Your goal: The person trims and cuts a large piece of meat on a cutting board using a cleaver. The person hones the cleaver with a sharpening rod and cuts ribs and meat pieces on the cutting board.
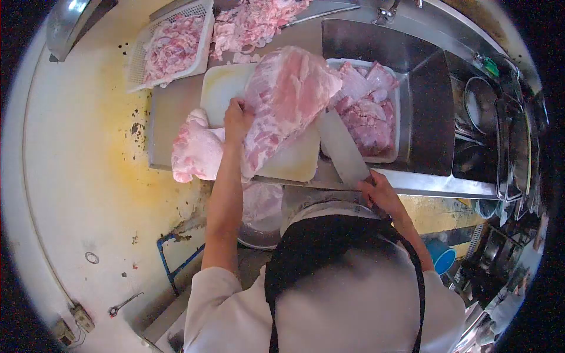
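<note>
A large slab of raw meat (294, 88) lies across the white cutting board (220, 88). Its skin-covered end (197, 147) hangs past the board's left edge. My left hand (238, 119) is closed on the meat's left edge, fingertips hidden against it. In my right hand (379, 193) is the handle of a broad-bladed cleaver (344, 147). The blade points up and away from me, its tip close to the right side of the meat; whether it touches, I cannot tell.
A white basket (206, 35) of meat pieces stands at the back left, beside a heap of trimmings (250, 23). Right of the board, a white tray (395, 129) holds meat cuts in the sink (426, 106). Below the counter edge sits a metal bowl (259, 235) with meat.
</note>
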Demonstrator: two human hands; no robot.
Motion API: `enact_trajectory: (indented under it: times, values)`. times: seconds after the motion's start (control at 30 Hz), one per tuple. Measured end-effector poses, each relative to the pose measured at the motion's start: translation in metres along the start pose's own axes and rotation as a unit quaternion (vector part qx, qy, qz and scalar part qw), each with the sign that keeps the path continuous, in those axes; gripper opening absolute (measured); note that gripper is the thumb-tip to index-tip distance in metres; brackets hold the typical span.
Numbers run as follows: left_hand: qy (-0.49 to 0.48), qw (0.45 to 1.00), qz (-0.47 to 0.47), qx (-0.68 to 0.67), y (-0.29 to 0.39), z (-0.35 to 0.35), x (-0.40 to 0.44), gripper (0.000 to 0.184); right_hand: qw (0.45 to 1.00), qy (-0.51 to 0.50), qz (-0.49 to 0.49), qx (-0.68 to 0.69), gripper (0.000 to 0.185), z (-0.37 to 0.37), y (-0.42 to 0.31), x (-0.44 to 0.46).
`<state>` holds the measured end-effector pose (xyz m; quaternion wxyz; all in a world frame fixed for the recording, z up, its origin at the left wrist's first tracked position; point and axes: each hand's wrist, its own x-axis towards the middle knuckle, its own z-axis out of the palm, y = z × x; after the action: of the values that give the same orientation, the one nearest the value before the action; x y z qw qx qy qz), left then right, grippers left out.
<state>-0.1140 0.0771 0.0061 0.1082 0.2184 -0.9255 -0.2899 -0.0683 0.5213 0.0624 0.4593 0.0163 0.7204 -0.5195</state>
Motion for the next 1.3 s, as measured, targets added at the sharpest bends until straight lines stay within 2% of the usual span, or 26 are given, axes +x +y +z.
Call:
enact_trajectory:
  times: [0.13,0.23,0.27,0.33,0.37,0.43,0.5,0.53,0.6,0.63,0.7,0.73,0.77,0.83,0.9,0.93,1.03,1.1,1.13,1.17,1.23,1.3]
  values:
    - [-0.192,0.971,-0.133,0.055,0.016,-0.023,0.009,0.048,0.998,-0.036,-0.006,0.046,0.044,0.000,-0.005,0.020]
    - [-0.257,0.962,-0.079,0.051,0.015,-0.027,0.014,0.044,0.998,-0.028,-0.006,0.047,0.045,0.001,-0.012,0.026]
    - [-0.239,0.966,-0.069,-0.073,0.008,-0.017,0.013,0.041,0.998,-0.031,-0.009,0.050,0.045,-0.001,-0.013,0.026]
    - [-0.193,0.928,-0.046,-0.315,0.007,-0.001,0.012,0.037,0.998,-0.032,-0.016,0.046,0.044,-0.005,-0.016,0.030]
    - [-0.193,0.922,-0.074,-0.327,0.006,0.005,0.016,0.035,0.999,-0.029,-0.019,0.040,0.043,-0.008,-0.016,0.033]
    - [-0.193,0.907,-0.130,-0.353,0.054,-0.007,0.027,0.032,0.998,-0.011,-0.048,0.045,0.040,-0.013,-0.021,0.041]
    - [-0.154,0.916,-0.069,-0.363,0.061,0.013,0.050,0.030,0.993,0.012,-0.094,0.067,0.038,-0.017,-0.034,0.051]
    - [-0.134,0.919,-0.048,-0.368,0.057,0.021,0.058,0.029,0.996,0.043,-0.075,0.033,0.036,-0.019,-0.046,0.059]
    - [-0.153,0.964,-0.022,-0.218,0.047,0.026,0.081,0.025,0.993,0.099,-0.042,-0.043,0.032,-0.026,-0.073,0.076]
    - [-0.160,0.977,-0.007,-0.139,0.038,0.022,0.085,0.024,0.991,0.119,-0.058,-0.025,0.031,-0.025,-0.076,0.074]
    - [-0.145,0.971,0.001,-0.189,0.007,0.003,0.074,0.024,0.982,0.162,-0.098,0.016,0.030,-0.025,-0.084,0.075]
    - [-0.139,0.967,0.010,-0.212,-0.002,-0.011,0.070,0.025,0.982,0.157,-0.102,0.001,0.030,-0.026,-0.087,0.072]
    - [-0.167,0.981,-0.002,-0.097,-0.011,-0.027,0.067,0.027,0.982,0.155,-0.104,-0.012,0.030,-0.027,-0.087,0.065]
    - [-0.222,0.966,-0.030,0.130,-0.012,-0.057,0.046,0.033,0.984,0.115,-0.137,-0.023,0.032,-0.023,-0.084,0.059]
    - [-0.169,0.957,0.037,0.234,-0.017,-0.061,0.020,0.033,0.978,0.039,-0.207,-0.013,0.035,-0.006,-0.081,0.061]
    - [-0.141,0.946,0.069,0.284,-0.018,-0.064,0.010,0.034,0.977,0.016,-0.203,-0.060,0.037,0.003,-0.081,0.065]
    - [-0.181,0.930,0.027,0.318,-0.018,-0.073,-0.002,0.028,0.959,-0.049,-0.237,-0.151,0.042,0.037,-0.082,0.092]
    - [-0.110,0.960,0.075,0.248,-0.030,-0.071,-0.011,0.026,0.934,-0.077,-0.319,-0.142,0.044,0.062,-0.081,0.122]
    - [-0.074,0.970,0.099,0.211,-0.034,-0.070,-0.016,0.025,0.928,-0.086,-0.329,-0.150,0.043,0.074,-0.085,0.140]
    - [-0.072,0.963,0.105,0.238,-0.033,-0.072,-0.018,0.025,0.923,-0.095,-0.339,-0.158,0.041,0.086,-0.096,0.157]
    - [-0.067,0.948,0.114,0.291,-0.025,-0.073,-0.027,0.025,0.948,-0.190,-0.172,-0.189,0.038,0.099,-0.161,0.161]
    - [-0.043,0.948,0.123,0.291,-0.017,-0.075,-0.034,0.023,0.942,-0.182,-0.205,-0.193,0.036,0.118,-0.186,0.189]
